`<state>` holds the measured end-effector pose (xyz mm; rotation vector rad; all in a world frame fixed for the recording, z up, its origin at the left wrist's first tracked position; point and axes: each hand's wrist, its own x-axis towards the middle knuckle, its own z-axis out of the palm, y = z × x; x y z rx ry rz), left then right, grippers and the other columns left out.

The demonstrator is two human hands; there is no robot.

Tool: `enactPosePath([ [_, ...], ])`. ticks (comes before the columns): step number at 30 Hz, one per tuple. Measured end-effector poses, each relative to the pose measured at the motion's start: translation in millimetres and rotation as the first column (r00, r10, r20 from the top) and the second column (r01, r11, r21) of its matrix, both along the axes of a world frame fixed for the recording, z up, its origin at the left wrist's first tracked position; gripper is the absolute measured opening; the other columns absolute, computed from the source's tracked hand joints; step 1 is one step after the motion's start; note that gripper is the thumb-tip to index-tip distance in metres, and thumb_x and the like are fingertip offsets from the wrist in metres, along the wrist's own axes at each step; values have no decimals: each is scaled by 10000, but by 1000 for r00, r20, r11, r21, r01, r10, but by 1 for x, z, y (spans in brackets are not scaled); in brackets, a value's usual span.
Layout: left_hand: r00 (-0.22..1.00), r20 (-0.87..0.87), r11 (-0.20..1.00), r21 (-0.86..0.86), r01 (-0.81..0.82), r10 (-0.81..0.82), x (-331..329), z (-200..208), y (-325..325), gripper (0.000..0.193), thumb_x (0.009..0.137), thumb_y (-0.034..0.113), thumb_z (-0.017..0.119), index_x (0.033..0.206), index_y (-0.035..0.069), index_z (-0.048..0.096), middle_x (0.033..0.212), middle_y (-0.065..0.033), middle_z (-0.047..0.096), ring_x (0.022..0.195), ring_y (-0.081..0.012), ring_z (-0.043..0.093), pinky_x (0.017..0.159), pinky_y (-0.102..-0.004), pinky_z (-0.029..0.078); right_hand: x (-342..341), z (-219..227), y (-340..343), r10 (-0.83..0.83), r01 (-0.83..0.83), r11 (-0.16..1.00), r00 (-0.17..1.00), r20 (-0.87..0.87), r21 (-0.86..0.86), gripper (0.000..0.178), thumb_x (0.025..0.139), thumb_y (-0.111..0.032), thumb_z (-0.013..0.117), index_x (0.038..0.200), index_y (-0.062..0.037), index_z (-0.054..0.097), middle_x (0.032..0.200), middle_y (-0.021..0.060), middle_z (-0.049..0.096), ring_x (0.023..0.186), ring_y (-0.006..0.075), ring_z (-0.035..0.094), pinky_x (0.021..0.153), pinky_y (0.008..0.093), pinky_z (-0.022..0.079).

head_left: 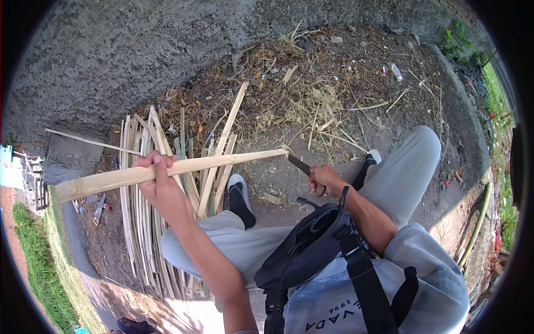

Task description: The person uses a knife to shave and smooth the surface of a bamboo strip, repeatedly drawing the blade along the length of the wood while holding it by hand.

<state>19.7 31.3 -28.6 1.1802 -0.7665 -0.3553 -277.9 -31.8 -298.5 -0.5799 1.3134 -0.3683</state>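
A long pale bamboo strip (222,160) lies across in front of me, wide at its left end and narrow at its right. My left hand (158,175) is closed round it left of its middle. In my right hand (327,179) is the handle of a knife (299,164), its dark blade slanting up and left. The blade's tip meets or nearly meets the strip's right end, where a small curl of shaving (286,149) shows. Beneath the strip, a bundle of cut bamboo strips (139,234) is spread on the ground to my left.
A rough grey wall (139,55) rises at the far side. Shavings (320,111) and dry leaves litter the dirt before my feet. A second bladed tool (100,209) lies at the left. A low concrete kerb (464,111) bounds the right, near a bamboo pole (478,222).
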Motion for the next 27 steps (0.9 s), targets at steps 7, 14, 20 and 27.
enactPosePath([
  [7, 939, -26, 925, -183, 333, -343, -19, 1, -10, 119, 916, 16, 496, 925, 97, 409, 848, -57, 435, 757, -140, 429, 790, -348, 418, -5, -35, -17, -8, -23, 989, 977, 211, 144, 214, 916, -196, 350, 873, -5, 439, 608, 86, 479, 521, 206, 486, 519, 377, 456],
  [14, 926, -12, 886, -295, 357, -377, -32, 3, -10, 119, 897, -9, 482, 912, 87, 414, 810, -60, 427, 723, -140, 392, 688, -312, 377, 2, -41, -8, 25, -57, 984, 982, 186, 168, 182, 863, -116, 363, 824, 19, 479, 625, 121, 505, 505, 241, 520, 484, 391, 464],
  [20, 955, 26, 841, -468, 272, -295, -24, 14, 3, 96, 843, -15, 473, 887, 60, 434, 704, -61, 396, 563, -125, 339, 531, -256, 309, 7, -37, 4, 72, -71, 996, 997, -7, 59, 206, 841, -122, 413, 765, 30, 530, 614, 124, 517, 486, 241, 525, 458, 406, 474],
  [27, 920, 60, 767, -533, 358, -388, 13, 23, 33, 80, 813, 60, 441, 884, 29, 458, 611, -86, 375, 405, -143, 307, 387, -274, 286, 8, -26, 1, 142, -141, 990, 987, -81, 14, 239, 828, -120, 411, 753, 62, 546, 628, 154, 549, 493, 257, 554, 454, 401, 484],
])
